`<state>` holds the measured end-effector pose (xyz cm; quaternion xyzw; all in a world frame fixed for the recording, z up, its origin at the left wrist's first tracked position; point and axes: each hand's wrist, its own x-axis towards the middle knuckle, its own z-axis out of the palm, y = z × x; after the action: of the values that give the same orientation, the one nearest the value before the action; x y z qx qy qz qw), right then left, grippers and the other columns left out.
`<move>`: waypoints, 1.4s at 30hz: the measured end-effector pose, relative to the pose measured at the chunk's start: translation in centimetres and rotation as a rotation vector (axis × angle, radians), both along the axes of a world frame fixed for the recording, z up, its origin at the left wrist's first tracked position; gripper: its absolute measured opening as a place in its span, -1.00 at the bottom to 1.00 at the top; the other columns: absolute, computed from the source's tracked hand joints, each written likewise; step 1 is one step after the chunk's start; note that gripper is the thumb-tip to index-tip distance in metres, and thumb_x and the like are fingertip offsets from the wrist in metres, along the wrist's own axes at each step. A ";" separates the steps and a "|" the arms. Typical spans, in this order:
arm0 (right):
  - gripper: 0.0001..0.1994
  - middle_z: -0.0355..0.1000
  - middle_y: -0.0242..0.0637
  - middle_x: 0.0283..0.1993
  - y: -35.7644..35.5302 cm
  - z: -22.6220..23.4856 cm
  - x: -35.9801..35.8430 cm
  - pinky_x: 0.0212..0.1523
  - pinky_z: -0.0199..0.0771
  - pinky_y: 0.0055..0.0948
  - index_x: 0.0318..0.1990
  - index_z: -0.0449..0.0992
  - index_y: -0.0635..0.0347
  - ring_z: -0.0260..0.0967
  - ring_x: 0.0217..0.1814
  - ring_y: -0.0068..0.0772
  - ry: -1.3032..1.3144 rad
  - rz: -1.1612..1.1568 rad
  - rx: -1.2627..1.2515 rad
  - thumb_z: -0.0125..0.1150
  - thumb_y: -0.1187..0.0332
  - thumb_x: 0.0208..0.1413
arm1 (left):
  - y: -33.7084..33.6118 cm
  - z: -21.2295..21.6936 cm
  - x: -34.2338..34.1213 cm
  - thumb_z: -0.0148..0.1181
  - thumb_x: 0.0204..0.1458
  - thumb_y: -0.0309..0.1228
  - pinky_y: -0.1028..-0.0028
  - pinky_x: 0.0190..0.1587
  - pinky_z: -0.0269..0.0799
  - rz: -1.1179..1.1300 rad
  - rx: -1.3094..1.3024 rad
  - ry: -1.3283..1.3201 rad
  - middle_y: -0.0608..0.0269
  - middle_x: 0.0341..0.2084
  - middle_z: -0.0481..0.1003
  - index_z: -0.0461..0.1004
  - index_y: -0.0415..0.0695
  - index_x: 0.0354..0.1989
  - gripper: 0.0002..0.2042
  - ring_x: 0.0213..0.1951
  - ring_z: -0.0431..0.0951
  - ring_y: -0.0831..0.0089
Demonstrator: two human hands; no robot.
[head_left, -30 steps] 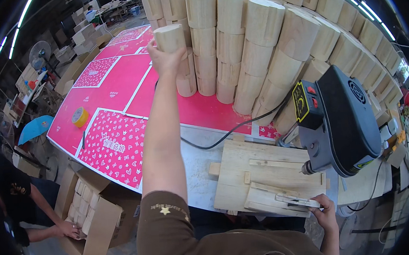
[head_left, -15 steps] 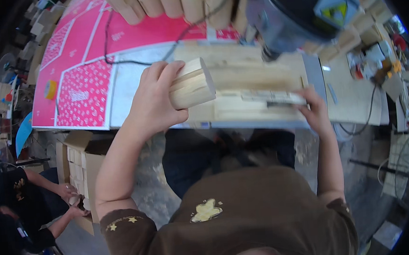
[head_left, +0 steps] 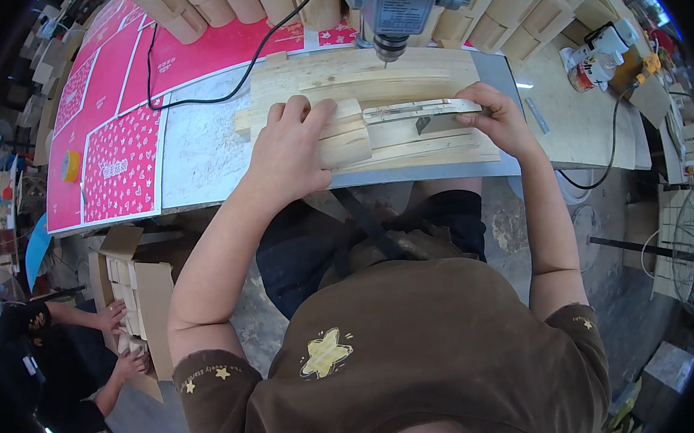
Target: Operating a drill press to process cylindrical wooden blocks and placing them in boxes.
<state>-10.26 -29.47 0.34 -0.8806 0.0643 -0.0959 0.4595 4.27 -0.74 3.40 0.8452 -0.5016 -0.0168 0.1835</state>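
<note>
My left hand (head_left: 290, 152) is closed around a rounded wooden block (head_left: 346, 146), which rests on a wooden board (head_left: 450, 72) with raised strips. Between the fingers and thumb of my right hand (head_left: 505, 121) is the right end of a thin wooden strip (head_left: 432, 108) with dark marks along its edge. The strip's left end meets or nearly meets the block's right end. A small dark metal piece (head_left: 423, 124) sits just under the strip. Beyond both hands, a drill press (head_left: 401, 11) stands with its bit above the board's far part.
Rounded wooden blocks (head_left: 316, 1) line the table's far side. A black cable (head_left: 233, 88) crosses the pink sheet (head_left: 123, 172), near a yellow tape roll (head_left: 70, 166). At right lie a blue-grey knife-like tool (head_left: 537, 115) and a jar (head_left: 590, 72). A co-worker's hands (head_left: 128, 360) reach into a cardboard box (head_left: 157, 302).
My left hand has lowered the block from above the table onto the board, beside the strip. My right hand still holds the strip. The view has shifted, showing the drill more fully.
</note>
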 end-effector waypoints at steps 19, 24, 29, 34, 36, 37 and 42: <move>-0.67 0.40 -0.22 -0.33 0.5 -1.0 1.5 -0.25 0.36 -0.40 -0.21 0.47 0.24 0.35 -0.25 -0.22 -0.228 -0.144 -0.296 0.31 0.53 -0.23 | -3.5 -8.4 -1.7 0.47 -0.50 -0.41 0.30 0.01 0.29 0.213 -0.687 0.386 0.04 -0.07 0.28 0.31 -0.22 -0.03 -0.30 -0.03 0.31 0.11; -0.66 0.40 -0.21 -0.33 0.0 -2.1 4.3 -0.20 0.34 -0.39 -0.21 0.48 0.23 0.34 -0.23 -0.20 -0.246 -0.170 -0.248 0.33 0.52 -0.25 | -4.7 -10.1 0.3 0.46 -0.51 -0.28 0.28 -0.04 0.09 0.364 -0.538 0.175 0.19 -0.18 0.38 0.41 -0.13 -0.09 -0.36 -0.14 0.37 0.28; -0.69 0.39 -0.31 -0.27 1.3 -2.2 4.8 -0.17 0.31 -0.47 -0.15 0.46 0.21 0.32 -0.21 -0.38 -0.262 -0.152 -0.306 0.26 0.54 -0.13 | -3.2 -10.4 1.9 0.44 -0.46 -0.25 0.34 -0.04 -0.01 0.334 -0.455 0.167 0.34 -0.37 0.43 0.47 -0.04 -0.15 -0.45 -0.21 0.37 0.39; -0.67 0.38 -0.40 -0.18 0.0 5.7 6.4 -0.10 0.34 -0.40 -0.02 0.36 0.19 0.31 -0.12 -0.45 -0.610 -0.214 -0.017 0.17 0.45 0.02 | -3.1 -10.5 2.4 0.43 -0.43 -0.26 0.34 -0.05 -0.01 0.264 -0.476 0.219 0.39 -0.50 0.43 0.50 -0.02 -0.17 -0.49 -0.29 0.37 0.43; -0.73 0.38 -0.40 -0.21 -1.3 10.6 8.3 -0.12 0.33 -0.47 -0.05 0.37 0.20 0.30 -0.17 -0.53 -0.674 -0.306 -0.003 0.10 0.38 0.09 | -3.2 -10.5 2.4 0.43 -0.43 -0.27 0.35 -0.06 -0.01 0.288 -0.427 0.262 0.39 -0.48 0.44 0.50 -0.02 -0.17 -0.49 -0.31 0.38 0.45; -0.77 0.37 -0.39 -0.27 -1.3 12.1 9.6 -0.17 0.31 -0.54 -0.10 0.41 0.21 0.29 -0.22 -0.58 -0.660 -0.360 0.067 0.06 0.35 0.11 | -3.2 -10.4 2.3 0.43 -0.43 -0.27 0.35 -0.06 -0.01 0.280 -0.425 0.260 0.39 -0.48 0.44 0.50 -0.02 -0.17 -0.49 -0.31 0.38 0.45; -0.71 0.34 -0.38 -0.54 0.3 16.0 8.3 -0.39 0.27 -0.62 -0.37 0.45 0.31 0.29 -0.44 -0.62 -0.478 -0.404 -0.210 -0.06 0.24 0.14 | -3.2 -10.3 2.1 0.43 -0.42 -0.28 0.35 -0.07 0.00 0.283 -0.450 0.186 0.40 -0.50 0.43 0.50 -0.02 -0.18 -0.51 -0.34 0.38 0.45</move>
<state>-1.96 -29.13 16.37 -0.8453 0.1177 -0.3951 0.3400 6.39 -3.92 -6.90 0.8396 -0.3509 0.0433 0.4125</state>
